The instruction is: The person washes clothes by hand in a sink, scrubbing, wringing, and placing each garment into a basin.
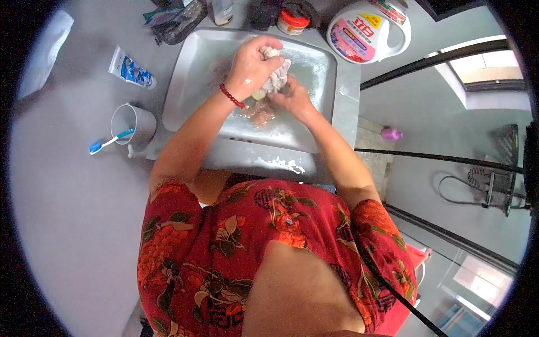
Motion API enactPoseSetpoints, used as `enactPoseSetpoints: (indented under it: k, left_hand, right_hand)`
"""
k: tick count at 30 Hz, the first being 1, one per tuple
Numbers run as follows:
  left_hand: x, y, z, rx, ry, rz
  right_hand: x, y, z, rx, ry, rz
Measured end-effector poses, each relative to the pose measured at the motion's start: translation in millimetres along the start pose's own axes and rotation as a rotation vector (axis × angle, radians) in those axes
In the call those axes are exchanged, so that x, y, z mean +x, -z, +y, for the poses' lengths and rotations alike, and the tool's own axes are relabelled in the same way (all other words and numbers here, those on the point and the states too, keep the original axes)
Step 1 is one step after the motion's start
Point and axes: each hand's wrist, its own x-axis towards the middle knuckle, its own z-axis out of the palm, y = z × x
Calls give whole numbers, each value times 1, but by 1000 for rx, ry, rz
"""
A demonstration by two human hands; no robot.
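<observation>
A wet white cloth (277, 80) is bunched between my two hands above the water in a white rectangular sink (188, 73). My left hand (252, 64), with a red beaded bracelet (231, 96) at the wrist, is closed around the cloth's upper part. Lower and to the right, my right hand (295, 101) grips the cloth's lower end with bent fingers. A small pale yellow-green patch shows under the cloth; I cannot tell what it is. Ripples and suds cover the cloudy water below.
Left of the sink are a toothpaste tube (132, 69) and a white cup (147, 124) with a blue toothbrush (109, 141). Behind it stand a red-labelled jar (293, 23) and a large white detergent jug (365, 33). Black-framed glass (438, 159) lies to the right.
</observation>
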Motion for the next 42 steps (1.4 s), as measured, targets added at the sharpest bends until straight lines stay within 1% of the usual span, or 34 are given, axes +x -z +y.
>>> enactPoseSetpoints:
  k: [2,3,4,5,6,7,8,9,10,11,12,13,15,17,18,19,20,21,22,23,25,26,27,29,30,31,33,34,35,37,38,39,41,42]
  left_hand:
    - [2,4,11,-119,-45,-57]
    - [2,9,22,-116,-44,-57]
    - [0,16,34,160,-146,-27]
    - [-2,22,39,435,-246,3]
    - [1,29,25,431,-205,-57]
    - [-2,31,23,430,-205,-57]
    - [-8,32,23,526,-102,-84]
    - [-11,32,21,620,3,-111]
    - [-14,30,12,765,48,-172]
    - [-17,26,6,763,48,-172]
    - [-20,20,0,872,105,-218]
    - [-23,13,-7,980,164,-263]
    - [-28,-2,-24,994,146,-259]
    - [-29,-14,-33,522,21,-292]
    - [-30,-24,-39,483,-137,-149]
    - [-31,-30,-46,478,-140,-155]
    - [-34,-34,-44,323,-68,-93]
    - [-37,-37,-41,169,5,-34]
    - [-39,-39,-39,168,0,-49]
    - [-39,-41,-34,-53,147,-63]
    - [-41,-43,-22,-491,446,-83]
    - [-42,-46,-6,-624,499,1]
    - [-41,-48,-12,-617,496,-9]
    - [-41,-53,-27,-390,347,-50]
    - [-42,-51,-31,-332,302,-62]
    - [-42,-49,-35,-328,299,-72]
    - [-38,-42,-23,-370,181,82]
    - [-33,-37,-17,-479,257,145]
    - [-30,-32,-8,-475,257,131]
    - [-25,-20,15,-361,278,136]
    - [-25,-20,36,-325,281,170]
    - [-22,-17,38,-319,282,165]
    - [-14,-8,37,-231,160,173]
    - [-11,-4,40,-221,143,197]
  right_hand:
    - [5,-4,3,311,-256,0]
    - [8,-7,6,467,-383,-2]
    - [12,-12,24,487,-240,58]
    - [12,-4,16,488,-240,57]
    - [13,10,-4,576,-305,114]
    - [15,22,-20,663,-370,171]
    - [15,28,-27,680,-394,182]
    - [18,30,-31,679,-395,182]
    - [20,31,-33,654,-362,195]
    - [22,31,-34,628,-329,209]
    - [26,24,-23,704,-300,210]
    - [27,21,-14,702,-300,210]
    - [29,20,-13,631,-322,163]
    - [28,23,-14,609,-341,165]
    - [28,25,-9,614,-357,150]
    - [27,28,-4,619,-376,139]
    - [25,35,-9,618,-380,149]
    - [24,45,-18,807,-454,81]
    - [22,53,-23,996,-524,14]
    - [19,57,-23,999,-524,29]
    - [14,64,-21,1097,-481,-94]
    - [11,65,-17,1125,-501,-138]
    - [9,64,-14,1131,-495,-128]
    - [5,60,-7,983,-452,-154]
    - [2,56,-5,841,-427,-98]
    - [0,55,-4,845,-425,-87]
    - [-5,54,-5,-109,-311,16]
    - [-7,46,11,-271,-253,110]
    - [-10,45,17,-268,-261,121]
    - [-13,46,23,-443,-231,-11]
    - [-15,45,18,-457,-200,82]
    - [-13,46,14,-451,-203,86]
    - [-6,53,7,-369,-237,197]
    - [-2,57,12,-353,-82,321]
